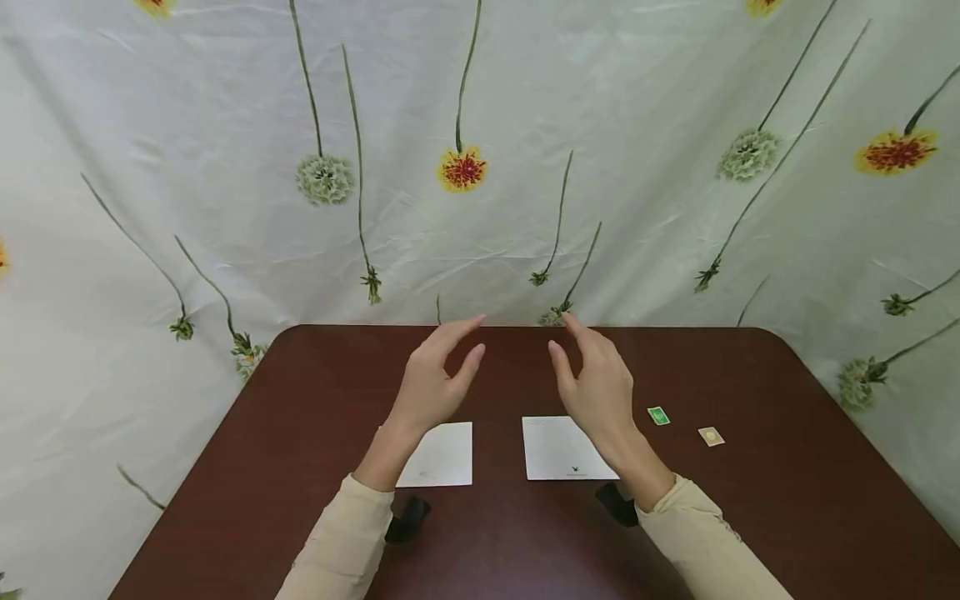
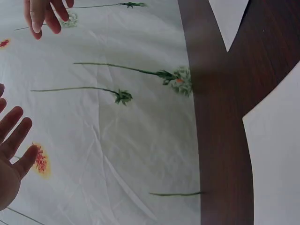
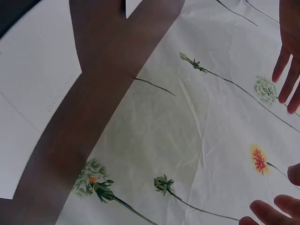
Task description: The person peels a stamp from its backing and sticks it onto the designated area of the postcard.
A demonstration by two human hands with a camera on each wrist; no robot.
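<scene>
Both hands are raised above the dark wooden table, apart from each other and holding nothing. My left hand [image 1: 431,382] has its fingers and thumb gently spread over a white sheet [image 1: 442,458]. Facing it, my right hand [image 1: 598,385] is held the same way, above a second white sheet [image 1: 551,450] with small dark print near its lower edge. Forearms and wrists cover part of both sheets. To the right of the right hand lie a small green stamp-like piece [image 1: 658,416] and a small tan one [image 1: 711,436].
The brown table [image 1: 255,500] has rounded far corners. A white curtain-like cloth [image 1: 480,233] printed with flowers hangs behind it and at its sides. Black wrist devices [image 1: 407,518] sit beneath the light sleeves [image 1: 330,542].
</scene>
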